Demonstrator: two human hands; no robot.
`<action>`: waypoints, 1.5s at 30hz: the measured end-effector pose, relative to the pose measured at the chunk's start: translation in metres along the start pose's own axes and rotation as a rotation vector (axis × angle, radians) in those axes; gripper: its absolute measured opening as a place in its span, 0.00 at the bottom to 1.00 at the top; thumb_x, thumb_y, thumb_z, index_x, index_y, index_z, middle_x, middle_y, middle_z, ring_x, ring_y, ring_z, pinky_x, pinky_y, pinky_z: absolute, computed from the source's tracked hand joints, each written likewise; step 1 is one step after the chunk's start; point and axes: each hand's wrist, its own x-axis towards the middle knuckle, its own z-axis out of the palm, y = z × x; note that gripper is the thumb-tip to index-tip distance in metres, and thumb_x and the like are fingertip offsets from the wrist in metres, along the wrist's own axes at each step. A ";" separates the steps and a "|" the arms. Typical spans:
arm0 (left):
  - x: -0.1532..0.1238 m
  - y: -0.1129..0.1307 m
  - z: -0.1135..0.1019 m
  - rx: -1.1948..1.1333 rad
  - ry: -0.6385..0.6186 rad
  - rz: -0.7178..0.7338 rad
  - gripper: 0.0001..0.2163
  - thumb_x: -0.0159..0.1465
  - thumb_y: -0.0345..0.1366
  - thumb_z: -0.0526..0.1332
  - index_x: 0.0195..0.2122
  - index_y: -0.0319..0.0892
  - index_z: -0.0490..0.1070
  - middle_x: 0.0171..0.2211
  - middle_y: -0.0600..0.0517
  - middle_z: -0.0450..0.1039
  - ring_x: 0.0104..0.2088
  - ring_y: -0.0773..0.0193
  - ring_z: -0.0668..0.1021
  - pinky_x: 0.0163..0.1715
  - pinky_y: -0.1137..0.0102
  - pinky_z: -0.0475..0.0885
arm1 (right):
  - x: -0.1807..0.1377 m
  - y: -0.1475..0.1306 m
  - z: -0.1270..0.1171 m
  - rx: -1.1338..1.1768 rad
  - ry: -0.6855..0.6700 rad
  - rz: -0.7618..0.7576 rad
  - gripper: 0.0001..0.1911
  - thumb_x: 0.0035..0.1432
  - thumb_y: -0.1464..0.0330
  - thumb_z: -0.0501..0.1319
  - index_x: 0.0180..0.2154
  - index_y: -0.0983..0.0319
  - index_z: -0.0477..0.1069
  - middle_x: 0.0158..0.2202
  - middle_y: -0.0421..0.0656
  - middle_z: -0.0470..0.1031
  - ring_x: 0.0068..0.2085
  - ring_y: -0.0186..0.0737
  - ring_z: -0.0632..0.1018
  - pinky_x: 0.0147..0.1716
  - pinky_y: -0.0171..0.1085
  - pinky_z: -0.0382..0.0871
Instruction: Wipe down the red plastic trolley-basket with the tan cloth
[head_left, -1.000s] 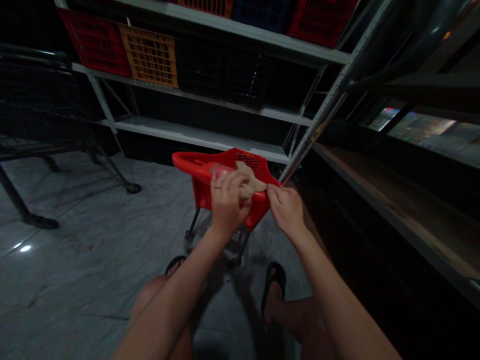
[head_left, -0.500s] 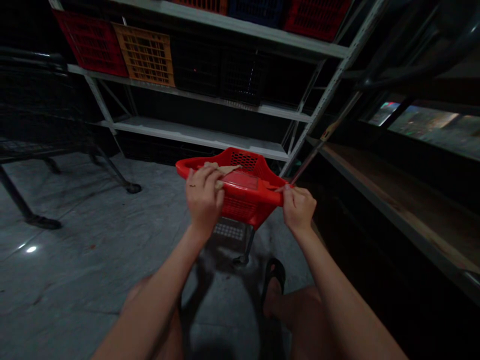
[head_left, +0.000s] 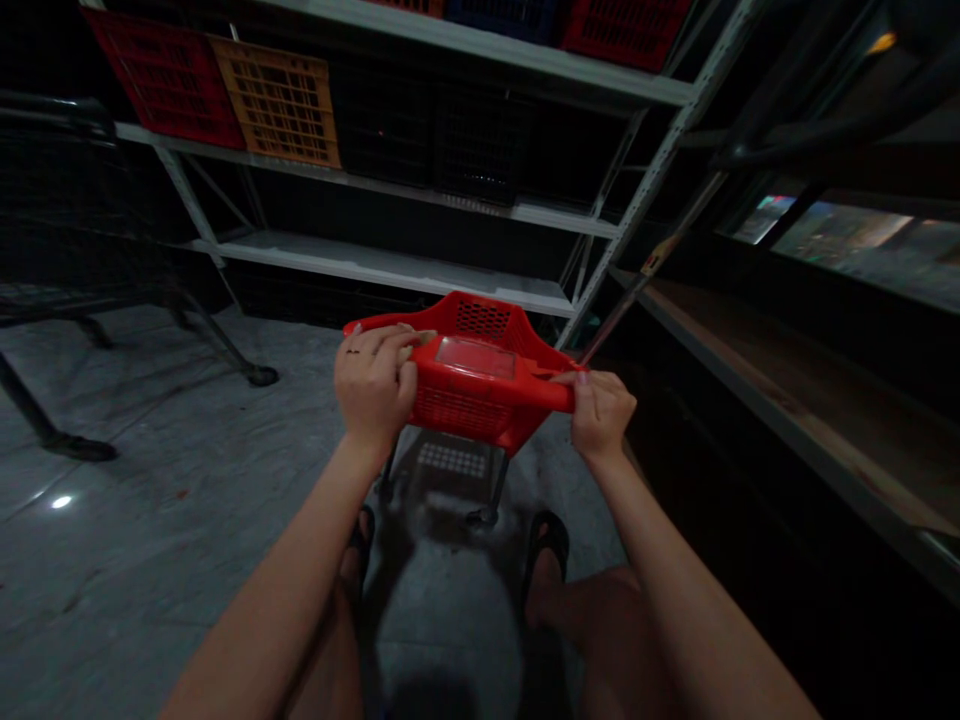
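Note:
In the middle of the head view stands a small red plastic shopping cart (head_left: 469,400) on grey legs, its handle side towards me. My left hand (head_left: 375,385) is closed over the left part of the handle with a beige cloth (head_left: 426,337) under its fingers; most of the cloth is hidden. At the handle's right end, my right hand (head_left: 604,412) grips the red plastic, thumb on top. A clear label window (head_left: 476,356) lies along the handle between both hands.
Behind the cart rises a white metal shelf rack (head_left: 390,268) holding red, yellow and dark crates, such as a yellow crate (head_left: 281,105). A dark wire cart (head_left: 67,220) stands left. A wooden-topped ledge (head_left: 787,400) runs along the right, with a pole (head_left: 637,285) leaning near it.
My left hand has slid leftward along the handle with the cloth, uncovering more of the label window. My right hand keeps its hold at the right end.

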 end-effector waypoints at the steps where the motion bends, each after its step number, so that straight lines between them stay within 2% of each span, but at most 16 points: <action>1: -0.001 0.006 0.002 -0.014 -0.003 -0.020 0.14 0.66 0.28 0.56 0.47 0.43 0.79 0.50 0.44 0.82 0.53 0.50 0.81 0.64 0.48 0.70 | 0.000 0.000 0.001 0.003 0.011 -0.006 0.30 0.71 0.61 0.45 0.28 0.57 0.83 0.26 0.45 0.81 0.31 0.44 0.80 0.44 0.45 0.70; 3: -0.008 0.034 0.010 -0.069 -0.046 0.022 0.15 0.68 0.29 0.55 0.51 0.42 0.78 0.52 0.44 0.81 0.57 0.50 0.79 0.66 0.49 0.68 | -0.001 -0.001 0.002 0.013 0.035 -0.021 0.29 0.71 0.62 0.46 0.28 0.57 0.83 0.27 0.45 0.81 0.31 0.45 0.79 0.42 0.45 0.70; 6: -0.016 0.087 0.026 -0.159 -0.157 0.197 0.16 0.70 0.32 0.55 0.56 0.40 0.76 0.55 0.46 0.81 0.59 0.52 0.78 0.67 0.52 0.68 | -0.001 0.000 0.004 0.014 0.052 -0.037 0.29 0.71 0.63 0.47 0.28 0.57 0.83 0.27 0.45 0.81 0.31 0.45 0.80 0.41 0.45 0.69; 9: -0.013 0.110 0.034 -0.186 -0.237 0.282 0.17 0.71 0.34 0.57 0.58 0.40 0.75 0.56 0.45 0.81 0.58 0.53 0.79 0.64 0.56 0.70 | -0.002 0.005 0.002 0.009 0.053 -0.061 0.28 0.71 0.63 0.47 0.29 0.57 0.83 0.26 0.44 0.81 0.30 0.43 0.80 0.40 0.43 0.69; 11: -0.005 0.095 0.033 -0.163 -0.232 0.231 0.16 0.70 0.33 0.58 0.56 0.40 0.76 0.55 0.45 0.81 0.56 0.53 0.81 0.62 0.56 0.72 | -0.003 0.008 0.000 0.015 0.048 -0.097 0.28 0.72 0.64 0.47 0.30 0.57 0.84 0.27 0.43 0.82 0.29 0.42 0.79 0.39 0.42 0.69; 14: 0.007 0.045 0.022 -0.085 -0.114 0.109 0.14 0.67 0.30 0.57 0.49 0.42 0.79 0.49 0.46 0.84 0.50 0.52 0.83 0.60 0.53 0.73 | -0.003 0.012 -0.001 0.042 0.070 -0.138 0.27 0.72 0.65 0.48 0.30 0.57 0.84 0.27 0.43 0.82 0.30 0.41 0.80 0.39 0.41 0.69; 16: 0.010 0.012 0.012 -0.036 -0.040 0.100 0.14 0.65 0.28 0.56 0.45 0.43 0.80 0.45 0.47 0.85 0.47 0.52 0.84 0.60 0.52 0.72 | -0.003 0.013 0.000 0.049 0.088 -0.130 0.27 0.72 0.64 0.48 0.29 0.57 0.83 0.27 0.42 0.82 0.30 0.40 0.80 0.39 0.41 0.69; 18: 0.007 -0.007 0.002 -0.036 -0.017 0.133 0.14 0.64 0.27 0.56 0.45 0.43 0.80 0.44 0.47 0.85 0.46 0.53 0.84 0.61 0.52 0.72 | -0.002 0.015 -0.001 0.031 0.075 -0.108 0.28 0.71 0.64 0.47 0.28 0.57 0.83 0.26 0.42 0.82 0.29 0.40 0.79 0.39 0.41 0.69; 20: 0.000 -0.006 -0.002 -0.065 -0.003 0.147 0.15 0.64 0.27 0.56 0.46 0.43 0.80 0.46 0.47 0.84 0.47 0.53 0.83 0.62 0.53 0.71 | -0.001 0.018 -0.003 0.002 0.040 -0.083 0.28 0.71 0.63 0.47 0.27 0.57 0.82 0.26 0.43 0.81 0.28 0.41 0.78 0.40 0.42 0.69; 24: -0.018 0.031 0.008 -0.090 0.017 0.164 0.17 0.68 0.31 0.55 0.55 0.40 0.77 0.55 0.44 0.81 0.56 0.53 0.81 0.64 0.54 0.69 | 0.000 0.017 -0.015 -0.120 -0.027 -0.018 0.27 0.70 0.64 0.48 0.27 0.59 0.81 0.25 0.45 0.79 0.30 0.44 0.77 0.41 0.44 0.67; 29: -0.027 0.061 0.023 -0.100 -0.013 0.305 0.20 0.73 0.38 0.55 0.62 0.40 0.73 0.57 0.43 0.80 0.58 0.52 0.80 0.64 0.57 0.69 | 0.009 -0.021 -0.021 -0.282 -0.126 -0.028 0.20 0.70 0.64 0.51 0.40 0.60 0.82 0.41 0.48 0.85 0.45 0.50 0.80 0.52 0.49 0.63; 33: -0.019 0.047 0.016 -0.087 -0.004 0.449 0.19 0.73 0.42 0.56 0.60 0.40 0.74 0.54 0.44 0.82 0.52 0.54 0.83 0.60 0.59 0.70 | 0.032 -0.047 -0.010 -0.161 -0.081 0.078 0.21 0.72 0.64 0.49 0.45 0.60 0.81 0.48 0.49 0.84 0.48 0.49 0.81 0.49 0.45 0.68; 35: -0.014 0.031 0.009 -0.078 0.000 0.451 0.17 0.73 0.43 0.57 0.56 0.41 0.76 0.50 0.45 0.84 0.47 0.55 0.84 0.59 0.57 0.71 | 0.042 -0.049 -0.006 -0.111 -0.134 0.132 0.23 0.72 0.63 0.48 0.42 0.59 0.82 0.46 0.48 0.85 0.47 0.49 0.82 0.45 0.43 0.70; 38: -0.008 0.007 -0.002 -0.071 0.023 0.393 0.15 0.72 0.44 0.57 0.52 0.43 0.77 0.46 0.47 0.84 0.43 0.55 0.84 0.57 0.53 0.71 | 0.046 -0.046 -0.006 -0.128 -0.298 0.171 0.24 0.72 0.61 0.50 0.35 0.57 0.83 0.38 0.45 0.86 0.41 0.48 0.84 0.38 0.41 0.69; 41: -0.007 -0.006 -0.006 -0.094 0.077 0.323 0.12 0.72 0.42 0.55 0.47 0.46 0.77 0.42 0.47 0.84 0.41 0.54 0.84 0.55 0.50 0.72 | 0.043 -0.046 -0.008 -0.163 -0.341 0.123 0.22 0.70 0.63 0.51 0.33 0.57 0.83 0.37 0.44 0.87 0.39 0.47 0.85 0.36 0.39 0.68; 45: -0.015 0.014 0.002 -0.125 0.121 0.150 0.11 0.71 0.37 0.55 0.41 0.46 0.77 0.39 0.47 0.83 0.42 0.53 0.82 0.52 0.50 0.74 | 0.040 -0.047 -0.006 -0.192 -0.306 0.063 0.21 0.68 0.63 0.53 0.34 0.58 0.85 0.36 0.45 0.87 0.38 0.48 0.86 0.36 0.40 0.70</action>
